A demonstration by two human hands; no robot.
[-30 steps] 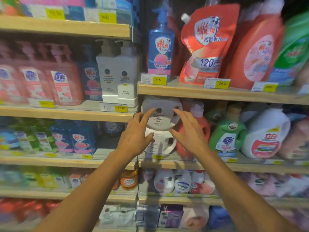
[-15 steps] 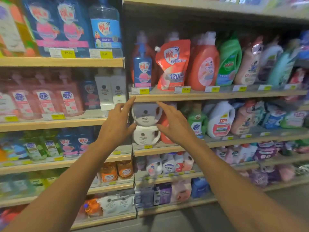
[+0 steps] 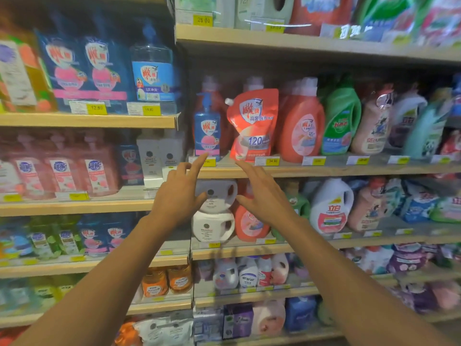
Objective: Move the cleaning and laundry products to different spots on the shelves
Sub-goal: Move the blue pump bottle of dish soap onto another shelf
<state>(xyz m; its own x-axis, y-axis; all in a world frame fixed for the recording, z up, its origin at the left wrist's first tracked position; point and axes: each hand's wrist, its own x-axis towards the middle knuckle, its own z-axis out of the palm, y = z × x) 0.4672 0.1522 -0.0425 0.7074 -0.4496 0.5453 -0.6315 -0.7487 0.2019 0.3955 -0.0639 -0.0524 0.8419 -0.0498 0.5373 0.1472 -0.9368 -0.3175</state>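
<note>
- Store aisle: wooden shelves (image 3: 324, 171) packed with detergent bottles and pouches, yellow price tags along the edges.
- My left hand (image 3: 178, 196) is spread and holds nothing. Its index fingertip is up at the shelf edge, just under the blue pump bottle (image 3: 207, 131).
- My right hand (image 3: 264, 196) is also splayed and empty, fingertips just below the red refill pouch (image 3: 253, 126). The pouch stands beside the pump bottle on the same shelf.
- One shelf lower, between my palms, the upper white jug (image 3: 219, 196) sits on the lower white jug (image 3: 212, 227). Can't tell if either thumb touches the upper one.
</note>
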